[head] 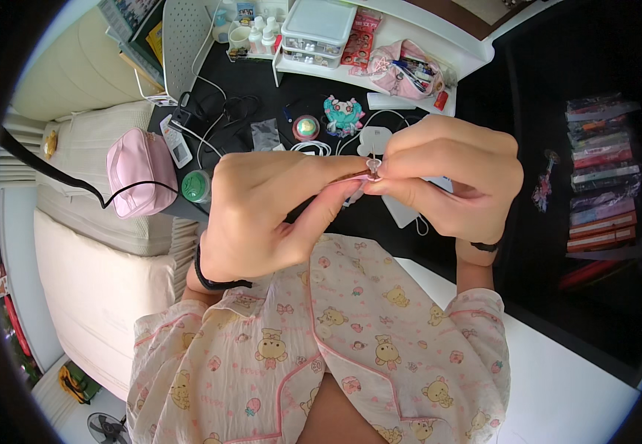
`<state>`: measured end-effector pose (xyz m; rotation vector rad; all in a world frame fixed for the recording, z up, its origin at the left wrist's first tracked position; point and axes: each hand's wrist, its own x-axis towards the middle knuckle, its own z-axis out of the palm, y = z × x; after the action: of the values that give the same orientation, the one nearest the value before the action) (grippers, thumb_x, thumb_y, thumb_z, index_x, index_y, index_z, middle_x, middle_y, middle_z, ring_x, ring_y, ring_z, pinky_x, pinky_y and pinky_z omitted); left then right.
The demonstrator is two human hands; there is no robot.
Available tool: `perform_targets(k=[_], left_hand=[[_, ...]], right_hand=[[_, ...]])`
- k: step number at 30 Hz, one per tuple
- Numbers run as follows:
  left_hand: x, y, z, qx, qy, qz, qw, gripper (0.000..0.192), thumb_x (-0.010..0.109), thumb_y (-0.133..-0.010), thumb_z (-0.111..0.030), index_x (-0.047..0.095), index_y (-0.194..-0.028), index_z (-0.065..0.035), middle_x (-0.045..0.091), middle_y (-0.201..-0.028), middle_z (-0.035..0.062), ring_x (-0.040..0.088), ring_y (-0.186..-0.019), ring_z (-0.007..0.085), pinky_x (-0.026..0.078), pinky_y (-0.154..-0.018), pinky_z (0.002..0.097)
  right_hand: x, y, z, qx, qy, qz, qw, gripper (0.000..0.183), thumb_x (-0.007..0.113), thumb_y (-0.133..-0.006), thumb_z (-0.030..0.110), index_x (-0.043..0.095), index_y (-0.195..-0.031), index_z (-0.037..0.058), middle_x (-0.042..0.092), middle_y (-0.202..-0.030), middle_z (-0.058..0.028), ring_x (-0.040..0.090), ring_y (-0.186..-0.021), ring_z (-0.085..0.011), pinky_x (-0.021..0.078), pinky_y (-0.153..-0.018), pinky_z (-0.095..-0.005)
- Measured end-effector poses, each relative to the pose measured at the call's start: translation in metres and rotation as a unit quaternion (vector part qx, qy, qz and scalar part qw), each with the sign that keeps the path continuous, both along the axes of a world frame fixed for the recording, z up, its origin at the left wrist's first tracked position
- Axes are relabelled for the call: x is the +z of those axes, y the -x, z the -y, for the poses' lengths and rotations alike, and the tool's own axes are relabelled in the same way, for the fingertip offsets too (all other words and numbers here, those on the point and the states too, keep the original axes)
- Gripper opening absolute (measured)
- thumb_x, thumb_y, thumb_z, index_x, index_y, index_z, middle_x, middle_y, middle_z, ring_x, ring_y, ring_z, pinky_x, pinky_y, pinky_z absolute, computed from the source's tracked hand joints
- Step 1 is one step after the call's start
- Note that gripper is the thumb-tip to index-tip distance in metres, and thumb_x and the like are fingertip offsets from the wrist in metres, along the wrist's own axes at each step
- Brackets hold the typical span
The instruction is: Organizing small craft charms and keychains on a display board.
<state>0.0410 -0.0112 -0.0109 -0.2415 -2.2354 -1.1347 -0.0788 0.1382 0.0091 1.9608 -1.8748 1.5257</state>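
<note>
Above the dark desk, the fingertips of both hands meet. My left hand (268, 208) pinches a small thin flat piece (354, 176), brown along one side and pinkish on the other, between thumb and forefinger. Between the thumb and forefinger of my right hand (451, 175) is a clear plastic push pin (374, 165), its metal point upward. The pin's head is against or very close to the flat piece's end; fingers partly hide the contact. Behind them on the desk lies a turquoise and pink character-shaped item (343, 115).
A white drawer box (318, 25) and pink pencil pouch (404, 66) stand on a white riser. Cables (310, 147) and a round green-lidded jar (195, 186) lie beyond my left hand. A pink zip case (142, 172) is at left, several packets (602, 166) at right.
</note>
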Motion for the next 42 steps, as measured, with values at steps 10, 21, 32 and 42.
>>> perform_targets(k=[10,21,32,42], left_hand=[[-0.001,0.01,0.023,-0.107,-0.117,0.154,0.975,0.012,0.067,-0.068,-0.005,0.065,-0.08,-0.0012,0.063,-0.069,0.0092,0.06,-0.057,0.0145,0.046,-0.054,0.022],[-0.001,0.011,0.054,-0.179,-0.237,0.272,0.915,0.022,0.077,-0.06,-0.006,0.063,-0.076,0.0004,0.062,-0.069,0.0022,0.054,-0.064,0.005,0.042,-0.06,0.019],[-0.006,0.006,0.069,-0.258,-0.266,0.285,0.884,0.023,0.077,-0.062,-0.004,0.061,-0.079,-0.0001,0.061,-0.074,0.0008,0.054,-0.068,0.0045,0.042,-0.062,0.0185],[-0.018,0.01,0.069,-0.314,-0.338,0.321,0.827,0.035,0.081,-0.053,-0.005,0.057,-0.078,0.0011,0.058,-0.073,0.0021,0.052,-0.065,0.0054,0.039,-0.057,0.0175]], right_hand=[[-0.018,0.017,0.008,0.086,-0.105,0.27,0.953,0.014,0.067,-0.074,0.002,0.062,-0.085,-0.0028,0.06,-0.081,-0.0068,0.06,-0.07,-0.0107,0.0466,-0.061,-0.0197],[-0.027,0.009,0.02,0.215,-0.109,0.398,0.885,0.012,0.064,-0.075,-0.002,0.06,-0.086,-0.0017,0.06,-0.087,-0.0091,0.061,-0.079,-0.0137,0.0495,-0.068,-0.0227],[-0.009,-0.006,0.034,0.162,-0.111,0.136,0.971,0.018,0.064,-0.067,-0.004,0.062,-0.084,0.0021,0.06,-0.079,-0.0056,0.058,-0.06,-0.0121,0.0461,-0.054,-0.0203],[-0.023,-0.026,0.034,0.05,0.0,-0.09,0.995,0.025,0.066,-0.056,-0.003,0.059,-0.079,0.0036,0.056,-0.077,-0.0053,0.055,-0.058,-0.0173,0.0448,-0.049,-0.0249]])
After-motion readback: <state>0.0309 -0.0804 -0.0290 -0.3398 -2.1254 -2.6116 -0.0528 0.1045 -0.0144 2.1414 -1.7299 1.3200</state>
